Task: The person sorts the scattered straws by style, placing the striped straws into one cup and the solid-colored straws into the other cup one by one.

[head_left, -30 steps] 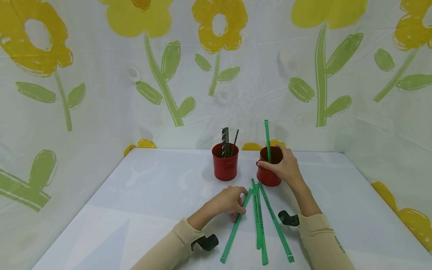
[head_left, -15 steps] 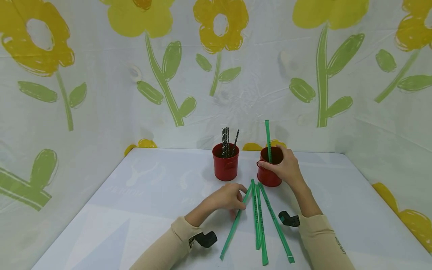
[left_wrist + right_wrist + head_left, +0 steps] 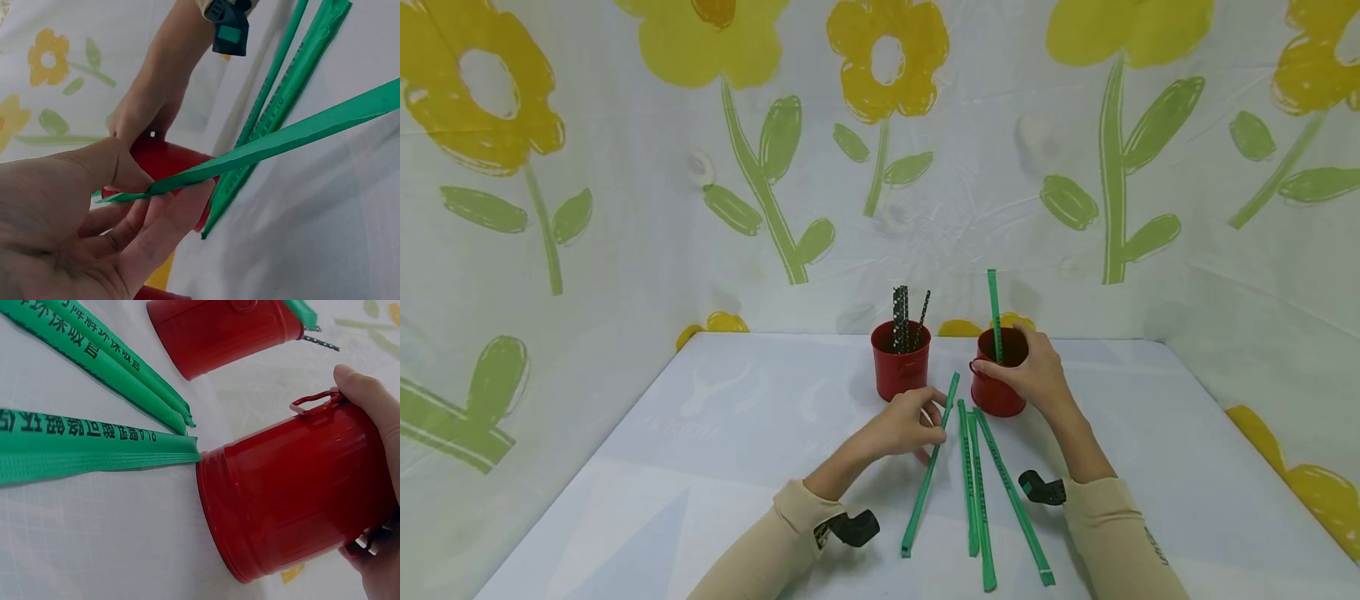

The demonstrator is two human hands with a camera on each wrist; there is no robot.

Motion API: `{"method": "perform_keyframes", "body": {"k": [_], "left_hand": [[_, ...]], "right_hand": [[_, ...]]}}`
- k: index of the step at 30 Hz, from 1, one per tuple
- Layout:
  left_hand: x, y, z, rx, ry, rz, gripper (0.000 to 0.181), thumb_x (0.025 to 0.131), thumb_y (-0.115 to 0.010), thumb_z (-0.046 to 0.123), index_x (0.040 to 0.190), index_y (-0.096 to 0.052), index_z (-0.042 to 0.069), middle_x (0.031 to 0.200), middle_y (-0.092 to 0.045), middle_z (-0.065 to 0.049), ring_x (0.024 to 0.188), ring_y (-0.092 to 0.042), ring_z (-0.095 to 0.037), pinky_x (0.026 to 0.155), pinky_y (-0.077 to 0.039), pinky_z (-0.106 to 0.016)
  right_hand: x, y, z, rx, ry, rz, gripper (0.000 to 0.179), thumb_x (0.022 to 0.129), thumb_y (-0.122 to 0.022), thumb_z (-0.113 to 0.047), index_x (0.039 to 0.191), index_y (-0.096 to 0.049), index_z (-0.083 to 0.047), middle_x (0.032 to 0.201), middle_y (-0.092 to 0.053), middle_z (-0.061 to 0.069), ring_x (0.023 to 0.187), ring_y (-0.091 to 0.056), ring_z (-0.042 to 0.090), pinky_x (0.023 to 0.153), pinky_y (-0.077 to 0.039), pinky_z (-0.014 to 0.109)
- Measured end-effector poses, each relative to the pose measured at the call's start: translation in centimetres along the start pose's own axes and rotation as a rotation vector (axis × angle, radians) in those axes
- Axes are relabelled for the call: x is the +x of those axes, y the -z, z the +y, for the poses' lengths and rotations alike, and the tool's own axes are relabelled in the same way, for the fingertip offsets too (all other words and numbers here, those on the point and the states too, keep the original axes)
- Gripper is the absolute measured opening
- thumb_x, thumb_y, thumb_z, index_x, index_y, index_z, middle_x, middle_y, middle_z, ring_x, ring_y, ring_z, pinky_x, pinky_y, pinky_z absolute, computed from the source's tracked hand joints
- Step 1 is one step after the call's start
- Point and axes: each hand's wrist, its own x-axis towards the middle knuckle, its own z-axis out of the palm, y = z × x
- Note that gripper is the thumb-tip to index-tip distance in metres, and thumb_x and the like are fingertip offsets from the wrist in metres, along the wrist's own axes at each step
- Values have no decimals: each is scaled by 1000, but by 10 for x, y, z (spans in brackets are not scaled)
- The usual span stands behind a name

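My left hand (image 3: 901,427) pinches a green-wrapped straw (image 3: 919,504) between thumb and fingers, its upper end tilted towards the red buckets. The left wrist view shows the thumb and a finger on this straw (image 3: 294,137). My right hand (image 3: 1037,368) holds the right red bucket (image 3: 997,397) near its rim, the thumb by the small handle. Upright in that bucket leans one green-wrapped straw (image 3: 994,302). Several more green-wrapped straws (image 3: 982,508) lie on the table between my hands; the right wrist view shows dark printing on a wrapper (image 3: 81,434).
Left of the held bucket stands another red bucket (image 3: 901,379) with several black, white-dotted straws (image 3: 900,317) in it. A white table (image 3: 700,467) lies below, and a flower-printed sheet (image 3: 970,208) hangs behind and at the sides.
My left hand has moved up and forward with the green-wrapped straw, whose upper end now rises clear of the other straws. The right hand stays on the bucket.
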Motion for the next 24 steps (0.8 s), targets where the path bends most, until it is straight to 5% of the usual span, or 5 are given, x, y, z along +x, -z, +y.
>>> {"method": "perform_keyframes", "body": {"k": [24], "left_hand": [[2,3,4,-235,-155,176,49,89,-66,6,135,-46,7,110,-67,-16,87,-71,-21,65,-61,-35]], "right_hand": [[-2,0,-2,-19,0,8,93,76,-82,-45,146,-36,-7,139,-47,21,125,-46,39,91,-53,59]]}}
